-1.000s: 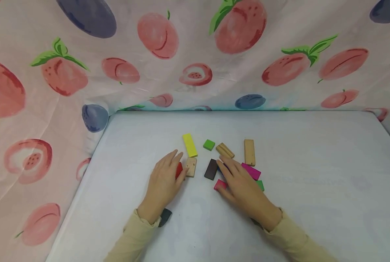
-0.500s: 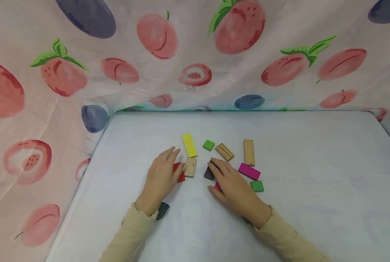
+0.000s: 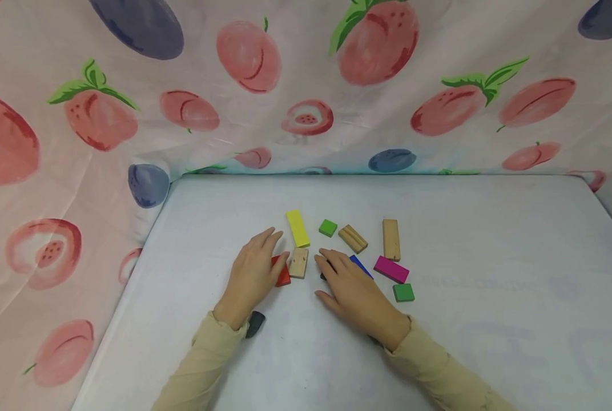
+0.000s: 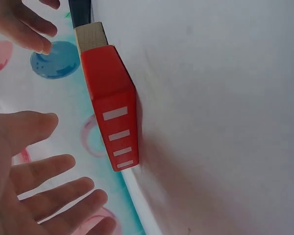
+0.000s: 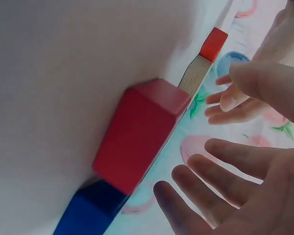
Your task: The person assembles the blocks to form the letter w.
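My left hand point(image 3: 250, 276) hovers by a red block point(image 3: 282, 273), fingers spread and relaxed. In the left wrist view the red block point(image 4: 110, 98) shows white stripes and stands apart from the open hand point(image 4: 44, 196). A pale wooden block point(image 3: 298, 263) lies just right of it. Over the middle of the table hangs my right hand point(image 3: 359, 297), its fingers loose and holding nothing. It mostly covers a dark block point(image 3: 323, 277), while a blue block point(image 3: 361, 266) peeks out behind it. A pinkish-red block point(image 5: 142, 132), hidden from the head view, appears near that hand in the right wrist view.
Farther back lie a yellow block point(image 3: 298, 228), a small light-green block point(image 3: 328, 228), a grooved wooden block point(image 3: 353, 238) and a long wooden block point(image 3: 391, 240). To the right are a magenta block point(image 3: 391, 269) and a green block point(image 3: 403, 293). Fruit-print cloth point(image 3: 357, 114) rises behind the white table point(image 3: 491, 240).
My right hand has moved left across the blocks, uncovering the magenta, green and blue ones and covering the dark and pinkish-red ones. The left hand has shifted slightly left; more of the red block shows.
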Motion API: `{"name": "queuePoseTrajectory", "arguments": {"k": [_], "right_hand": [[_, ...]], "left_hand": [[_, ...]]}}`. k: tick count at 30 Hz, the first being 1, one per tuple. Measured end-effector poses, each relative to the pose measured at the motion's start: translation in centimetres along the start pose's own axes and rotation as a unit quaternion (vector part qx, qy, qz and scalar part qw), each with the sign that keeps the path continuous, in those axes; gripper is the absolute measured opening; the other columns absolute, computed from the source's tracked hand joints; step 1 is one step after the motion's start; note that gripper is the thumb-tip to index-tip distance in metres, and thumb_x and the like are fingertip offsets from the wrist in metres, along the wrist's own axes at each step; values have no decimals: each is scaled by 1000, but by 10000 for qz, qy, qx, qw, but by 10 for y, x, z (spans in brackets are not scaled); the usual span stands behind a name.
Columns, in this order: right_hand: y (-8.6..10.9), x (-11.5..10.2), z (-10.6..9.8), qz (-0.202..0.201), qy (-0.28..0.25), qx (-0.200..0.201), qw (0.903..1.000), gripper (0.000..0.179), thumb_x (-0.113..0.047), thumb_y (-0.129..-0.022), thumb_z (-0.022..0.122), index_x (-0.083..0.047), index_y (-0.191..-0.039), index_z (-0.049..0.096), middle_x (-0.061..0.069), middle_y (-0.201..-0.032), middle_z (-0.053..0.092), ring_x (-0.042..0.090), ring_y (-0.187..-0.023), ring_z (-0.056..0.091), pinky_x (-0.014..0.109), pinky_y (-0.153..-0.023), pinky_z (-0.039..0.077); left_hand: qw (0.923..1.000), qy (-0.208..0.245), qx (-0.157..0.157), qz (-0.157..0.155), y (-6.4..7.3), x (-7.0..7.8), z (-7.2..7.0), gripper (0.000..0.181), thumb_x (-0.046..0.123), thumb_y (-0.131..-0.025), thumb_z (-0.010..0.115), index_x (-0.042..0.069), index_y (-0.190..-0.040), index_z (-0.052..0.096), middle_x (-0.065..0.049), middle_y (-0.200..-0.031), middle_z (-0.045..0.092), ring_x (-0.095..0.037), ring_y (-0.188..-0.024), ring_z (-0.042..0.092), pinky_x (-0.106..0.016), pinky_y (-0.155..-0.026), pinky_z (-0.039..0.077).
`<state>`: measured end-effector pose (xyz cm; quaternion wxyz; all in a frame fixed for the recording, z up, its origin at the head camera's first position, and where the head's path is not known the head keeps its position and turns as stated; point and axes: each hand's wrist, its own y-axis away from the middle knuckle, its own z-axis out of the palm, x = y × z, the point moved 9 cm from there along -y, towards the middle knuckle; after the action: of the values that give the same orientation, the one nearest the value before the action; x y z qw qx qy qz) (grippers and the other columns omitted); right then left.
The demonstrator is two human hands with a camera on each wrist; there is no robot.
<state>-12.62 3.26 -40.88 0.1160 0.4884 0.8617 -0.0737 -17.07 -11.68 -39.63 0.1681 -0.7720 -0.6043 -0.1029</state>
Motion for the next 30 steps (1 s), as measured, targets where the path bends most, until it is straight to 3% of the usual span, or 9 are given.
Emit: {"name": "queuePoseTrajectory", "arguments": {"k": [8, 23, 30], "right_hand": [[-10, -8, 5, -87, 35, -161, 9998, 70, -38, -93, 70, -5, -148, 44, 11, -150, 45, 26, -139, 43, 40, -111, 43], [-22, -17, 7, -359, -32, 52, 9993, 65, -35, -95, 68, -2, -146, 45, 13, -147, 47, 25, -137, 44, 38, -112, 41], [-26, -26, 7, -505, -192, 112, 9985, 68, -33, -94, 69, -2, -149, 42, 13, -150, 45, 26, -138, 43, 40, -112, 42]], "left_hand": [[9995, 234, -179, 77, -7, 0, 6, 50, 25, -95, 68, 3, -138, 56, -17, -144, 53, -33, -133, 51, -49, -109, 44], [9969, 637, -468, -8, -25, -3, 15, 51, 27, -97, 65, 6, -142, 53, -15, -151, 46, -30, -140, 43, -46, -115, 38], [9951, 753, -606, 222, -32, -3, 17, 53, 29, -95, 68, 10, -142, 53, -12, -156, 39, -29, -144, 37, -46, -117, 34]]}}
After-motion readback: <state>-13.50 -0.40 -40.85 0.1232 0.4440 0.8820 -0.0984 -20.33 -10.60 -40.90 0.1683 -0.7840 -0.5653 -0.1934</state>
